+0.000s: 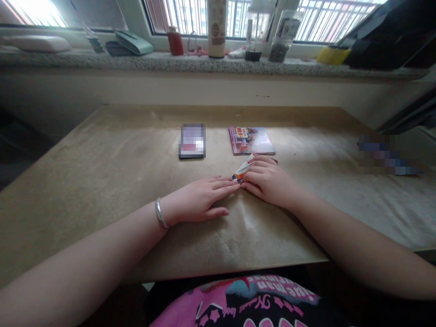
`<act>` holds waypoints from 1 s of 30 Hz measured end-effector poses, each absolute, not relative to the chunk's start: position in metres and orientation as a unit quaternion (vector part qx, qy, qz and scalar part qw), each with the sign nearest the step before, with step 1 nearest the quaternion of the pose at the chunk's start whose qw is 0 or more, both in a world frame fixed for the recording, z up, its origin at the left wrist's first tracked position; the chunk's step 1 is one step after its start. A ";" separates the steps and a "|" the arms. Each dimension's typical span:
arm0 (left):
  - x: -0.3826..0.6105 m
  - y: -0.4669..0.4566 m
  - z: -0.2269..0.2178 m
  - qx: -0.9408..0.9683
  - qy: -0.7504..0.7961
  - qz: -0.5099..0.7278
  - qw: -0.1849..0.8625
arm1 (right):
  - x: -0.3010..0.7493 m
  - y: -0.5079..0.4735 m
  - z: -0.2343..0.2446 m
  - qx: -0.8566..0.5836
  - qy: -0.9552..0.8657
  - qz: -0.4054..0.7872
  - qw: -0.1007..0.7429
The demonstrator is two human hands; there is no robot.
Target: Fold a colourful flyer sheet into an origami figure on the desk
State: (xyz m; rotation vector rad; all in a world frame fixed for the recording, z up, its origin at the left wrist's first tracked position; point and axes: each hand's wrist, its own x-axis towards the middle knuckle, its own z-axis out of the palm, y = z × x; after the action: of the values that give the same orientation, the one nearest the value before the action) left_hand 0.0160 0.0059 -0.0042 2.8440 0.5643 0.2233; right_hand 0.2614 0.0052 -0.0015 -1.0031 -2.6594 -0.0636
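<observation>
A small flat carton [243, 170], white with orange and dark blue, lies tilted on the table under my right hand [267, 181], whose fingers wrap over its far side. My left hand [200, 197] rests flat, fingers stretched out, and its fingertips meet the carton's near left corner. A silver bangle [161, 213] circles the left wrist. Just beyond the right hand sits a colourful pink-purple booklet or flat pack [252, 141] with a yellow label. To its left lies a dark-edged rectangular item [192, 141], its face blurred. Much of the carton is hidden by the right hand.
A tan cover [102, 181] spreads over the table. At the far right lies a blurred bluish item [388, 156]. On the granite sill [153, 62] stand a red bottle [175, 42], a tall cream bottle [216, 29], clear containers [282, 38] and a green case [131, 43].
</observation>
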 end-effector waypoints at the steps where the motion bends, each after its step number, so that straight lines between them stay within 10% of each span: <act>1: 0.015 0.007 -0.004 0.972 0.189 0.073 0.123 | 0.261 0.006 -0.002 -0.343 -0.927 0.009 0.148; 30: 0.019 0.003 -0.010 0.971 0.211 0.113 0.030 | 0.266 0.009 -0.010 -0.494 -0.860 0.084 0.101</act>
State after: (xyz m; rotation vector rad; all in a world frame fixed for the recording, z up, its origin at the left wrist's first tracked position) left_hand 0.0186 0.0033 -0.0103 2.9924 0.6501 0.3469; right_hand 0.2661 0.0093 -0.0100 -1.4589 -2.5395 0.2491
